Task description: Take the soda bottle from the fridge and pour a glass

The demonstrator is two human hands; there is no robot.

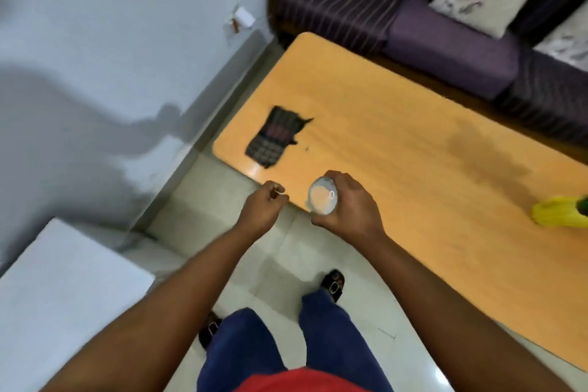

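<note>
My right hand (351,208) grips a clear empty glass (322,198), seen from above, held over the near edge of the orange table (413,149). My left hand (262,207) hovers just left of the glass with its fingers curled shut; a small pale speck shows at the fingertips, too small to identify. At the right edge of the view, a dark green object wrapped in yellow (561,212) lies on the table, mostly cut off; it may be the soda bottle.
A dark checked cloth (276,141) lies on the table's left end. A purple sofa with cushions (445,41) runs behind the table. A white box-shaped top (63,296) is at lower left, by the grey wall. My feet stand on pale floor tiles.
</note>
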